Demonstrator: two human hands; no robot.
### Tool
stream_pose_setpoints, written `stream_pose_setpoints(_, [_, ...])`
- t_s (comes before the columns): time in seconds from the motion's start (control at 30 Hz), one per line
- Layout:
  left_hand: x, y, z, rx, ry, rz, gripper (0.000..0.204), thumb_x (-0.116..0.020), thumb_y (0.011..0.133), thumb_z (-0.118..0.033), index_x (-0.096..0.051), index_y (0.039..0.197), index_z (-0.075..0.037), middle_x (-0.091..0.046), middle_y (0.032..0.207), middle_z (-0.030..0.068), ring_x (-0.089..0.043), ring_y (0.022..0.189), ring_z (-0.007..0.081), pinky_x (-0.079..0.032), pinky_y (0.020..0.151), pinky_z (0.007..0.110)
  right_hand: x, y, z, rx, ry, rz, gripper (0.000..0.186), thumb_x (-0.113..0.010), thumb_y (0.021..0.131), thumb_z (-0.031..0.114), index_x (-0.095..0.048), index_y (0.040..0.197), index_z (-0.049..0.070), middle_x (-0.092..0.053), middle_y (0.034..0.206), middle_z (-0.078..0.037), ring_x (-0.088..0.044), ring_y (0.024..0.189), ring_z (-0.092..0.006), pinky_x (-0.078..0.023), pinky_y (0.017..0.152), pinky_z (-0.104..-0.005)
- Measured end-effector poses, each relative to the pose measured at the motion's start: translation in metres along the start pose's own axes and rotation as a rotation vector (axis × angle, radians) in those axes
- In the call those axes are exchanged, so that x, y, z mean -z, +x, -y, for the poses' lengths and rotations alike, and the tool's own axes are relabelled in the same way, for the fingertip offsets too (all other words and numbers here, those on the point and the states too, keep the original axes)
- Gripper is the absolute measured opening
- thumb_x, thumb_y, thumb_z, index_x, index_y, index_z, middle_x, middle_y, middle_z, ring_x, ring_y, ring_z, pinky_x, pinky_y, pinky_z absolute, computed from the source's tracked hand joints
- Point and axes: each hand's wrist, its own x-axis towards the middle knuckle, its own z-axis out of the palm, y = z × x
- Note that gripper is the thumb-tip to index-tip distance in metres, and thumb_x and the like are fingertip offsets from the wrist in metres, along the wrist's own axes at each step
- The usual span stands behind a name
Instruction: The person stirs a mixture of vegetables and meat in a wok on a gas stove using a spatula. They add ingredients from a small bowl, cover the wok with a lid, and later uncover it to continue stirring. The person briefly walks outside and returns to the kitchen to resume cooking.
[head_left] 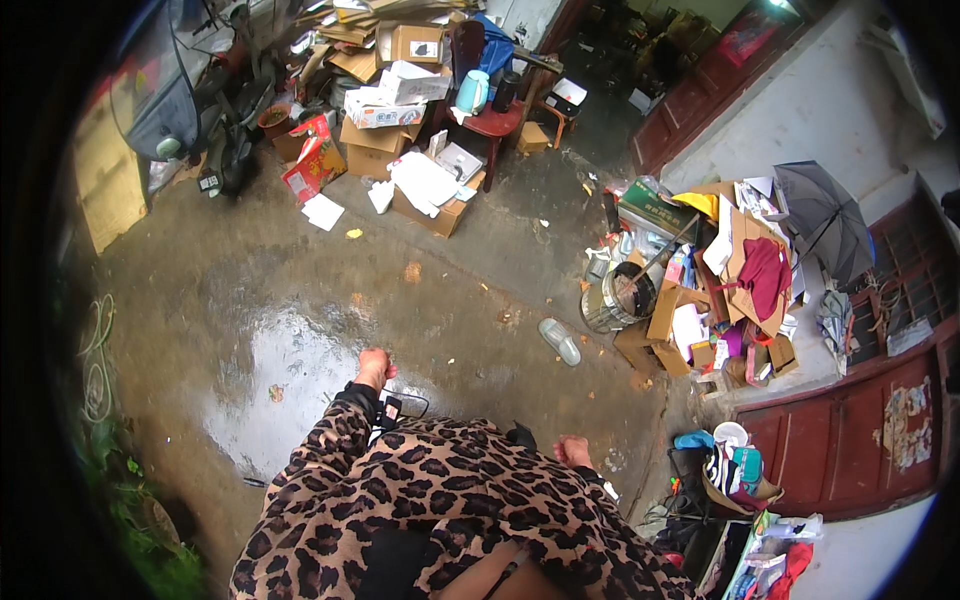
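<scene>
My left hand (375, 368) is held out in front of me over the wet concrete floor (400, 310), its fingers curled into a fist. Nothing shows in it. A small device with a dark cable (392, 408) sits at that wrist, beside the leopard-print sleeve (335, 435). Lower and to the right, my right hand (573, 452) is also curled closed, with nothing showing in it. Neither hand touches anything around it. A grey-green shoe (559, 341) lies on the floor beyond my right hand.
Cardboard boxes (385, 150) and a red chair (495, 122) bearing a teal kettle (472, 92) stand ahead. At right are a bucket (605, 305), piled cartons (660, 330), an open umbrella (825, 220) and a red door (850, 450). Scooter (225, 150) ahead left; hose (97, 370) left.
</scene>
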Motion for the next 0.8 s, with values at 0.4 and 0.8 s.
stream_pose_setpoints(0.4, [-0.004,0.013,-0.006,-0.01,0.129,0.025,0.014,-0.039,0.083,-0.009,-0.049,0.086,0.0,-0.051,0.059,0.0095,-0.05,0.039,0.0198,-0.043,0.031,0.032,-0.024,-0.023,0.003,0.002,-0.133,0.031,0.013,-0.053,0.079,0.007,-0.059,0.088,0.0,-0.058,0.061,-0.008,-0.05,0.039,-0.0132,-0.04,0.034,-0.0255])
stream_pose_setpoints(0.8, [0.01,0.022,0.0,0.006,0.104,0.04,0.024,-0.056,0.073,-0.001,-0.046,0.095,0.0,-0.054,0.069,0.0126,-0.054,0.043,0.0245,-0.045,0.031,0.034,-0.041,-0.028,0.003,0.003,-0.155,0.014,0.012,-0.049,0.078,0.003,-0.059,0.082,-0.003,-0.056,0.058,-0.01,-0.049,0.039,-0.0151,-0.039,0.033,-0.0271])
